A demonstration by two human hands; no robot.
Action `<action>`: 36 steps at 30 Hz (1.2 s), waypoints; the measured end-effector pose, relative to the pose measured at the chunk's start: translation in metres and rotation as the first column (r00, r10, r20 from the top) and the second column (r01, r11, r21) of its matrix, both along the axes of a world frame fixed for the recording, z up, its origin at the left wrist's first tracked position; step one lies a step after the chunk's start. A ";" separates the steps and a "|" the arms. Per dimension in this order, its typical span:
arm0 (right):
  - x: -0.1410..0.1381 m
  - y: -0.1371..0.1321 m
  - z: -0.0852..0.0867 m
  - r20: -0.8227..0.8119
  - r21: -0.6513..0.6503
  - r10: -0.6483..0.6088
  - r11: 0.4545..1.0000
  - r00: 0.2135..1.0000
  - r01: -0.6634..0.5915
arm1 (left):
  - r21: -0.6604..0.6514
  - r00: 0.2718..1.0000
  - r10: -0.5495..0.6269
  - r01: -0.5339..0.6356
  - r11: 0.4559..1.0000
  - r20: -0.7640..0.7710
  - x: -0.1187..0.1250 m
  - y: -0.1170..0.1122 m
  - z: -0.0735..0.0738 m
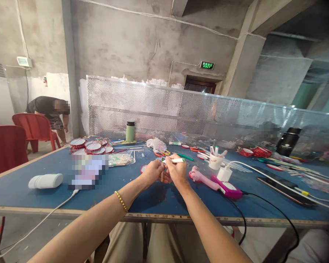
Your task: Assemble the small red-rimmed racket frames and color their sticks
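Over the middle of the blue table [44,197], my left hand [152,171] is closed round a thin wooden stick [162,176] that points downward. My right hand [176,168] is closed on a white marker with a green tip [175,160], held level just above the stick's top end. Both hands touch each other. A gold bead bracelet [121,201] sits on my left wrist. What is at the stick's top is hidden by my fingers.
A pink glue gun [205,180] and a magenta device [228,189] with a black cable lie right of my hands. A white cup of markers [216,160], round red-rimmed discs [93,147], a green flask [130,131], a white bottle [45,180] and phones [282,188] are on the table. A person bends by red chairs [35,128] at far left.
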State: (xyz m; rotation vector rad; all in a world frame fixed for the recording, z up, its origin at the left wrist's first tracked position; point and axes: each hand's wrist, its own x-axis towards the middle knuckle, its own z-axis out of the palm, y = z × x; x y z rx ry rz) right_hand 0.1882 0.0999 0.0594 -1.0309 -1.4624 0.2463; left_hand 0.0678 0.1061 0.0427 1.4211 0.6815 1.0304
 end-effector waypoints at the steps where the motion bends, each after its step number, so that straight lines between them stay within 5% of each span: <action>1: 0.000 0.000 0.000 0.004 -0.001 0.002 1.000 1.000 -0.002 | -0.005 1.000 0.001 -0.001 1.000 0.001 0.000 0.000 0.000; 16: 0.000 0.001 0.000 0.013 0.011 -0.012 1.000 1.000 0.011 | -0.013 1.000 -0.001 0.001 1.000 -0.001 0.000 -0.002 0.002; 24: 0.000 -0.002 0.004 -0.156 -0.034 -0.040 0.999 0.987 0.035 | 0.005 1.000 -0.006 0.006 1.000 0.012 -0.001 -0.006 0.007; 36: 0.001 -0.001 0.001 -0.097 -0.023 -0.024 1.000 0.995 0.021 | 0.022 1.000 -0.003 0.003 1.000 0.012 -0.001 -0.005 0.004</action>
